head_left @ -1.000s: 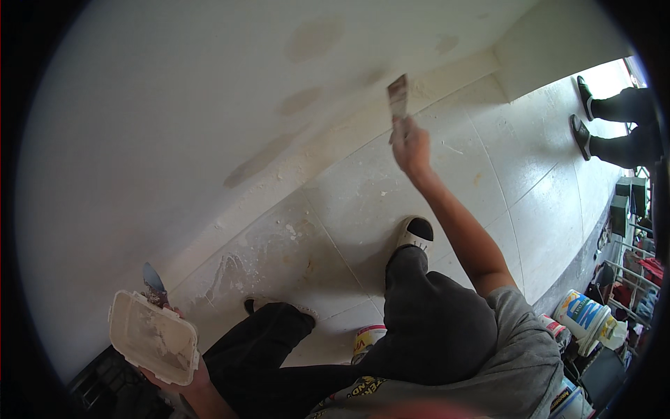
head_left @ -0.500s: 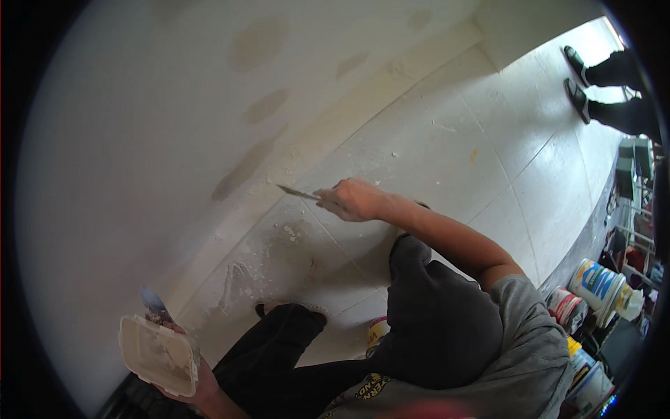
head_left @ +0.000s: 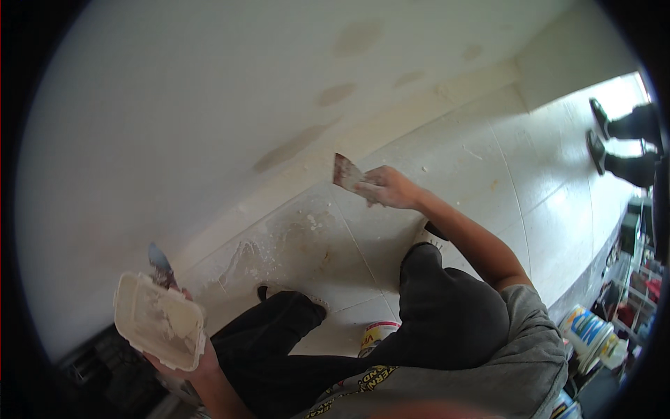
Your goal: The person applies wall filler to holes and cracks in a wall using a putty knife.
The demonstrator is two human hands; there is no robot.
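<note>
My left hand (head_left: 199, 373) grips a white plastic tub (head_left: 157, 318) with pale paste inside, along with a second putty knife (head_left: 160, 269) whose blade rises past the tub's rim. Held in my right hand (head_left: 387, 187) is a stained, wide scraper (head_left: 345, 171), its blade over the skirting strip (head_left: 314, 160) at the foot of the white wall (head_left: 174, 126); contact with it cannot be told. Several beige patches (head_left: 337, 94) mark the wall above that strip. Splashes of white and brown lie on the tiled floor (head_left: 370, 230) below.
A person's legs in dark trousers (head_left: 628, 167) and slippers stand at the right. Buckets (head_left: 583, 332), metal racks and clutter line the right edge. Another bucket (head_left: 377, 339) is between my legs. A wall projection (head_left: 565, 52) juts out at the upper right.
Since a second ago my right hand has come down toward me from higher along the skirting. Its blade, edge-on half a second ago, now shows its face. The view has shifted slightly.
</note>
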